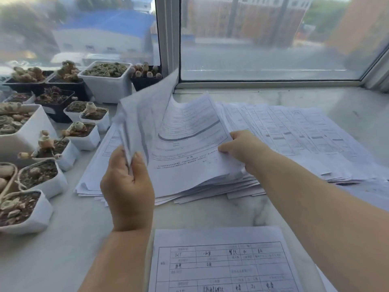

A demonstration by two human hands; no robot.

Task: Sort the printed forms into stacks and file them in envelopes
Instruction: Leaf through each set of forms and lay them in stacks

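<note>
The left hand point(128, 186) pinches a lifted sheet point(145, 119) at its lower edge; at three o'clock the right hand point(242, 148) grips a curled page point(189, 144) atop the stack point(210, 186) on the windowsill point(210, 211); plant pots point(107, 81) at ten o'clock

Thin white matt paper throughout: the lifted sheets point(147, 123), the middle pile point(189, 165), the fanned pile point(294, 133) toward the right edge of the sill and the near form point(221, 260) at its front edge, all printed in grey and black. Smooth, pale, faintly veined stone with a soft sheen for the sill point(231, 211) itself. Smooth plastic, white or black, for the small pots point(107, 85) along the left edge, filled with coarse gritty soil; clear glass and smooth white frame for the window point(168, 39).
</note>
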